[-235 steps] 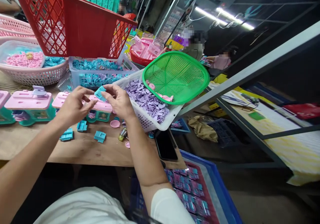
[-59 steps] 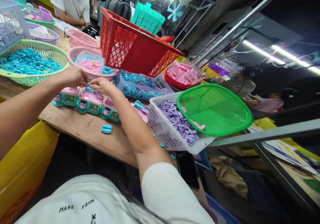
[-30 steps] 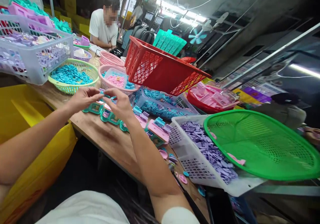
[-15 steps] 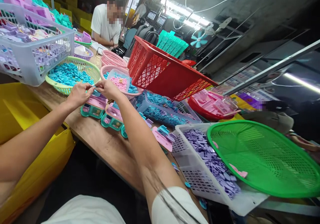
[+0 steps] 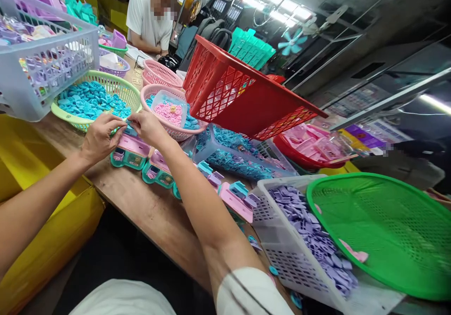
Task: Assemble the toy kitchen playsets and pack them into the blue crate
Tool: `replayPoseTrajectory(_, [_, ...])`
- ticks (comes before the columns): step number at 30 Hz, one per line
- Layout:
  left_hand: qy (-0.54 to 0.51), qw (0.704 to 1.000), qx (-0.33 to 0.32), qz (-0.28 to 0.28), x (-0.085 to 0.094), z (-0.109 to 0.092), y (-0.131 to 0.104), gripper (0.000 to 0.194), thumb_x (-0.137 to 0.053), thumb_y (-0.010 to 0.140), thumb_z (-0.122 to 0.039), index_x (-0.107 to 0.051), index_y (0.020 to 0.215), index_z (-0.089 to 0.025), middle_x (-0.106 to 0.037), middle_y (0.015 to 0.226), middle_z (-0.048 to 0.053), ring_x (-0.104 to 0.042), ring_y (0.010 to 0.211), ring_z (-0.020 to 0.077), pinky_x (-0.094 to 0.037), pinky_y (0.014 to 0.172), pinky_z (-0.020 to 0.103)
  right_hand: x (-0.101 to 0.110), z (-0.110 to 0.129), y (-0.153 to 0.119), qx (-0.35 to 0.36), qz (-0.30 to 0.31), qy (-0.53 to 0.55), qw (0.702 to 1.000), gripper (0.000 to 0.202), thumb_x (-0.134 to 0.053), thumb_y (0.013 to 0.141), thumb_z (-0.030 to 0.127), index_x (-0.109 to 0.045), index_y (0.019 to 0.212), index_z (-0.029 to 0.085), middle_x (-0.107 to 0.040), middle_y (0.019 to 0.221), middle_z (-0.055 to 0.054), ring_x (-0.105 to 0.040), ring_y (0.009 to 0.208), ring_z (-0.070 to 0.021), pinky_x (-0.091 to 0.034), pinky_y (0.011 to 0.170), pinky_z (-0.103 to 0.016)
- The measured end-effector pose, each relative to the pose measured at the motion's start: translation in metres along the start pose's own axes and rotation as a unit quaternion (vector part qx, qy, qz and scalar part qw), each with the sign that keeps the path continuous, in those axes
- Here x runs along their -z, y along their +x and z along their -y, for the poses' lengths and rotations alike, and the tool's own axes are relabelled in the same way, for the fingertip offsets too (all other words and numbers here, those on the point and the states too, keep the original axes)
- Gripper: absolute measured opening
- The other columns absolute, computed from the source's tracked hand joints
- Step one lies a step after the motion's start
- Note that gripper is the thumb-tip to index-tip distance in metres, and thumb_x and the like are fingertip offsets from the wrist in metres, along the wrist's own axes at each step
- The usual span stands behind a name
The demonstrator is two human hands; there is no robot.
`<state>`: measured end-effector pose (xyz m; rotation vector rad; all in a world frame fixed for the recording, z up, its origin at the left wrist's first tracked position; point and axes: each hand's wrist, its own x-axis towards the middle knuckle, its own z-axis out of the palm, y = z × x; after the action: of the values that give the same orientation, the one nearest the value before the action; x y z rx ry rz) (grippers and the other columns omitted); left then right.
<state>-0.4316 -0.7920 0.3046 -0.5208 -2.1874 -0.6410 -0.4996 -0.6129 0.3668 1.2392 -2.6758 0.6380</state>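
My left hand (image 5: 101, 139) and my right hand (image 5: 148, 126) meet fingertip to fingertip above a pink and teal plastic toy (image 5: 131, 148). Both hands are closed in a pinch; the small item at their fingertips is mostly hidden. A blue piece (image 5: 131, 129) shows below my right fingers, on top of the toy. Beside it stands a similar toy (image 5: 157, 172), partly covered by my right forearm. Just behind my left hand is a light green basket (image 5: 136, 92) with blue plastic pieces (image 5: 93, 100). Behind my right hand, a pink basket (image 5: 144, 94) holds blue parts and a clear tub of small pink pieces (image 5: 168, 114).
A tilted red crate (image 5: 225, 103) rises behind the toys. To the right, a white crate (image 5: 282, 240) holds purple parts, with a green sieve (image 5: 384, 230) resting over it. A translucent crate (image 5: 59, 66) stands at left. A person (image 5: 150, 19) is across the table.
The view has shifted slightly, so the crates on the right sit farther right and lower. My hands stay together over the same toy, with the left fingers a little more bent.
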Motion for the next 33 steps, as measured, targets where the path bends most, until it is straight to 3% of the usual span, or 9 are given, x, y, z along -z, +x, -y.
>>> replayPoseTrajectory(7, [0.048, 0.998, -0.038, -0.025, -0.01, -0.008, -0.012, 0.027, -0.049, 0.106, -0.029, -0.072, 0.111, -0.016, -0.074, 0.119, 0.013, -0.067, 0.111, 0.026, -0.054, 0.1, 0.042, -0.016, -0.006, -0.01, -0.006, -0.049, 0.043, 0.998, 0.023, -0.058, 0.099, 0.015, -0.078, 0.11, 0.016, -0.07, 0.101, -0.007, -0.062, 0.1, -0.0196, -0.046, 0.096, -0.029])
replayPoseTrajectory(12, [0.074, 0.996, -0.04, 0.006, -0.009, -0.016, -0.016, 0.031, -0.043, 0.108, -0.029, -0.07, 0.114, -0.015, -0.073, 0.121, 0.014, -0.067, 0.116, 0.0273, -0.055, 0.103, 0.043, -0.018, -0.006, -0.014, -0.012, -0.053, 0.073, 0.996, 0.024, -0.06, 0.098, 0.013, -0.08, 0.111, 0.016, -0.074, 0.104, -0.008, -0.065, 0.099, -0.0195, -0.048, 0.096, -0.029])
replayPoseTrajectory(20, [-0.009, 0.998, 0.053, 0.031, -0.013, -0.019, -0.028, 0.033, -0.052, 0.103, -0.031, -0.062, 0.13, -0.015, -0.067, 0.136, 0.017, -0.065, 0.128, 0.0305, -0.056, 0.11, 0.045, -0.008, 0.003, -0.006, -0.061, 0.017, 0.063, 0.996, 0.021, -0.064, 0.093, 0.015, -0.081, 0.106, 0.015, -0.07, 0.085, -0.003, -0.059, 0.079, -0.0145, -0.047, 0.08, -0.024])
replayPoseTrajectory(23, [-0.021, 0.997, 0.074, 0.033, -0.018, -0.018, -0.035, 0.036, -0.052, 0.101, -0.028, -0.058, 0.134, -0.016, -0.069, 0.131, 0.017, -0.067, 0.126, 0.0305, -0.057, 0.109, 0.046, -0.005, 0.002, -0.003, -0.063, 0.053, 0.068, 0.994, 0.019, -0.063, 0.094, 0.017, -0.08, 0.102, 0.014, -0.067, 0.078, -0.001, -0.054, 0.073, -0.0125, -0.043, 0.072, -0.022])
replayPoseTrajectory(29, [-0.015, 0.995, 0.098, 0.033, -0.023, -0.018, -0.039, 0.037, -0.049, 0.101, -0.026, -0.057, 0.135, -0.014, -0.072, 0.124, 0.019, -0.072, 0.115, 0.0326, -0.062, 0.099, 0.049, -0.001, 0.01, -0.004, -0.058, 0.092, 0.031, 0.994, 0.023, -0.059, 0.097, 0.017, -0.078, 0.11, 0.011, -0.072, 0.096, -0.007, -0.059, 0.085, -0.0147, -0.043, 0.08, -0.023])
replayPoseTrajectory(33, [-0.016, 0.995, 0.089, 0.036, -0.011, -0.024, -0.036, 0.035, -0.05, 0.101, -0.028, -0.059, 0.132, -0.015, -0.073, 0.126, 0.017, -0.072, 0.117, 0.0304, -0.062, 0.1, 0.046, 0.02, 0.013, 0.008, -0.03, 0.151, 0.005, 0.988, 0.016, -0.062, 0.094, 0.013, -0.079, 0.094, 0.011, -0.07, 0.082, -0.004, -0.056, 0.076, -0.0129, -0.041, 0.075, -0.023])
